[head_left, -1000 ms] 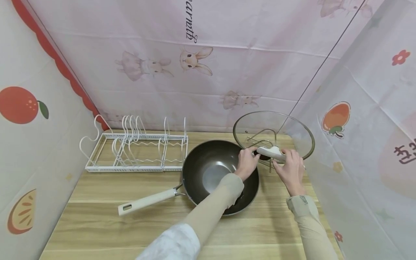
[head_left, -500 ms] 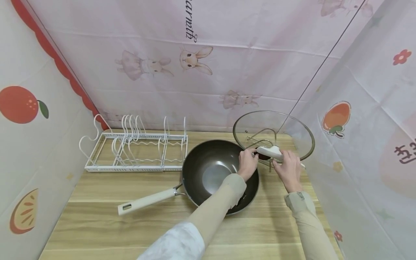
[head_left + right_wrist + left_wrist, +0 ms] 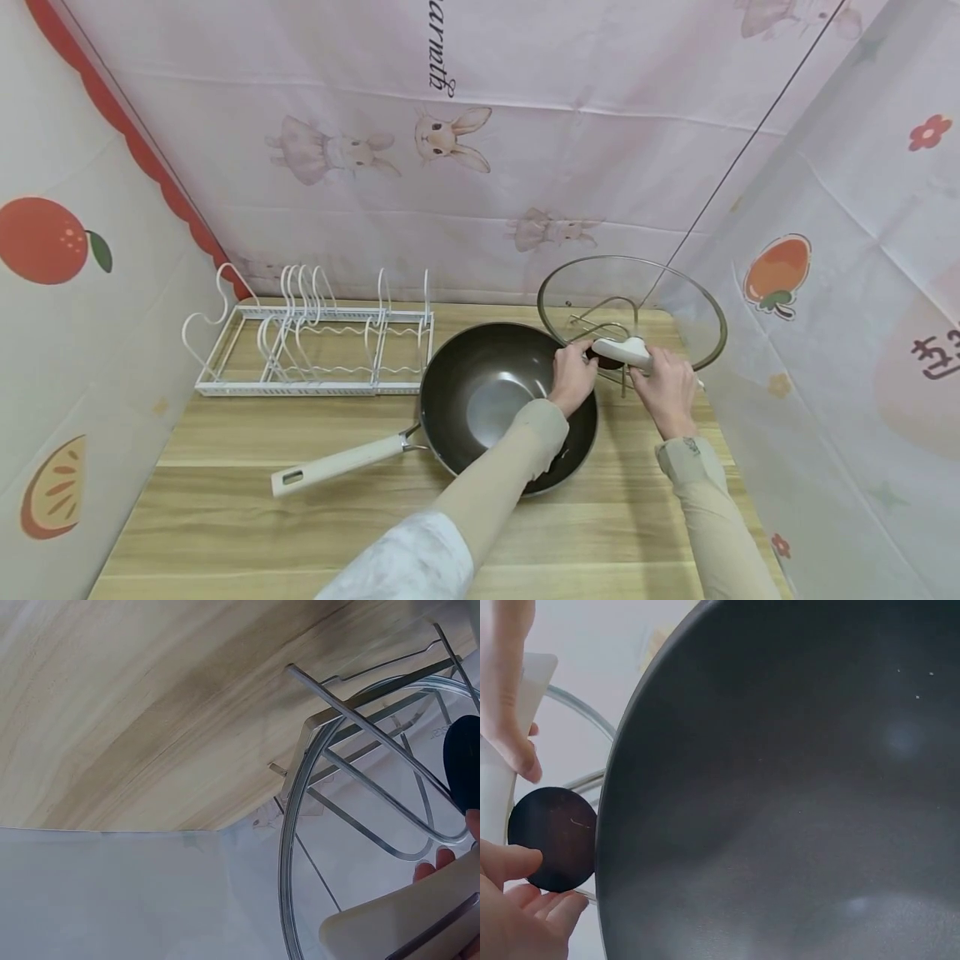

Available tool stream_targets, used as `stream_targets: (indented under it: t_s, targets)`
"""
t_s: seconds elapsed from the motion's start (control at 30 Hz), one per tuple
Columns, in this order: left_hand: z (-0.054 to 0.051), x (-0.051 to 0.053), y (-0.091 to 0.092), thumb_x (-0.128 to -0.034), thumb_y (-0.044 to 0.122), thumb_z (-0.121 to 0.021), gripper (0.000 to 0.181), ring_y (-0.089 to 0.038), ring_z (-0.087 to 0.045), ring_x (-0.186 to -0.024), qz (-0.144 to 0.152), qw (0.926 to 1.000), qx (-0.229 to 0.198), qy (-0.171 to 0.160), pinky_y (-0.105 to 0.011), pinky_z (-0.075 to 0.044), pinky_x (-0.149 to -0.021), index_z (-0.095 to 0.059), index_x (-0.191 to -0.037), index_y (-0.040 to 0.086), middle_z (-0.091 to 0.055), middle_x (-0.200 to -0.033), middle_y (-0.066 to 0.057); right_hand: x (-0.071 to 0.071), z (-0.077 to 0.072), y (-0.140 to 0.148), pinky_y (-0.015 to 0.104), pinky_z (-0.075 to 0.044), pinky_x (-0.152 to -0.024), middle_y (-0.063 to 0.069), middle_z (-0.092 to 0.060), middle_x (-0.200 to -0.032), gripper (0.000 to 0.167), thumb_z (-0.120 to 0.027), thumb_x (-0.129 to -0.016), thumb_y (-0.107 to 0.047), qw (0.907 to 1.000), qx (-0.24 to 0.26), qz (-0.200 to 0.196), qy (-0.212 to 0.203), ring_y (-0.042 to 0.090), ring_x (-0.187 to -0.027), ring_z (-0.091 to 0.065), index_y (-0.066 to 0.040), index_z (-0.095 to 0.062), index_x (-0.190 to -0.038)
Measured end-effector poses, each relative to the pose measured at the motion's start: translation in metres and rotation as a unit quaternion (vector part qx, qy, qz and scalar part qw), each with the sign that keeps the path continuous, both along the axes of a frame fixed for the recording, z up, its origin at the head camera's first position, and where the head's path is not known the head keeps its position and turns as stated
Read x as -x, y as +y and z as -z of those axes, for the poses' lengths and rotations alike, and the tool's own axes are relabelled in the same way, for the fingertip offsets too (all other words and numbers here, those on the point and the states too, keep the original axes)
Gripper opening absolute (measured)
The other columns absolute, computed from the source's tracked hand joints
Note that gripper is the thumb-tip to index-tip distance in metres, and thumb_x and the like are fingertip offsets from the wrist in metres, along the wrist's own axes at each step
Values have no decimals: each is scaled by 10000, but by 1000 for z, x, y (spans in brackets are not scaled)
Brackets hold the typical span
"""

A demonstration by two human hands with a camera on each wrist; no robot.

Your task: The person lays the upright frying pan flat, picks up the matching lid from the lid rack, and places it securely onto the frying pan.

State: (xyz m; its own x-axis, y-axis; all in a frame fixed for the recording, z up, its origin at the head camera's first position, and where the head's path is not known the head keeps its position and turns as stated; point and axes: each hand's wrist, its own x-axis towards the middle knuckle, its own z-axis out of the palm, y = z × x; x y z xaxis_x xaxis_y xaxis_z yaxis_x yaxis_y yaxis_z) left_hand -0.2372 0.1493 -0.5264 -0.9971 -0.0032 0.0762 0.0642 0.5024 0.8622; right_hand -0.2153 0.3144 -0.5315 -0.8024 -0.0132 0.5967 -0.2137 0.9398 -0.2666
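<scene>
A glass lid with a metal rim [image 3: 722,327] stands tilted in a wire lid stand [image 3: 622,301] at the back right. Its pale handle [image 3: 625,352] faces me, with a dark round disc [image 3: 553,840] at the handle's left end. My left hand [image 3: 573,380] pinches that disc, thumb on its face and fingers beneath, as the left wrist view shows. My right hand [image 3: 667,390] grips the other end of the pale handle. Below my left forearm sits a dark wok [image 3: 472,367], upright on the table, its cream handle [image 3: 341,464] pointing left.
A white wire pan rack [image 3: 300,388] with upright dividers stands at the back left of the wooden table [image 3: 247,533]. Fabric-covered walls [image 3: 360,208] close in the back and both sides. The wok's right rim lies close to the lid stand.
My right hand has shifted slightly left along the lid's handle, and my left wrist has moved a little to the right. The lid, wok and racks stay put.
</scene>
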Motion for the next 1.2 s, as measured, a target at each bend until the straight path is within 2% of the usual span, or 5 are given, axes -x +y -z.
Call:
stream_targets:
  t_s: [0.17,0.5,0.73,0.93,1.2]
  targets:
    - [1,0,0,-918,93,-704,350,-141,-671,-990,31,10000,21,-92,-254,-554,-818,-697,-1260,165,-705,-1191,-37,2,2,1,507,-478,-558,225,-709,-867,410,-869,-659,-63,9997,-46,34,243,419,-677,-637,36,-699,-1018]
    - [1,-3,1,-932,94,-683,364,-159,-680,-938,21,9998,79,-161,-262,-562,-787,-676,-1288,168,-705,-1187,-56,3,8,2,478,-471,-614,213,-720,-878,443,-899,-616,-66,9980,254,7,582,411,-712,-663,26,-724,-1012]
    - [1,-4,0,-936,81,-673,371,-149,-674,-976,98,9999,51,-84,-244,-556,-813,-659,-1305,124,-687,-1225,-67,6,14,2,453,-464,-604,202,-724,-869,422,-898,-607,-64,9951,390,-16,912,394,-692,-659,15,-727,-984]
    - [4,-2,-1,-926,82,-681,376,-141,-663,-919,146,9999,-30,-11,-242,-549,-811,-661,-1300,109,-670,-1255,-75,9,18,2,452,-438,-576,201,-721,-840,404,-890,-583,-32,9916,458,-63,1211,387,-676,-659,22,-731,-951]
    - [5,-2,-1,-926,79,-664,402,-154,-644,-1023,211,9997,-54,-99,-258,-537,-880,-642,-1326,110,-646,-1296,-75,11,21,2,442,-409,-560,195,-723,-832,374,-880,-588,-28,9899,490,-28,1327,380,-671,-663,19,-737,-930]
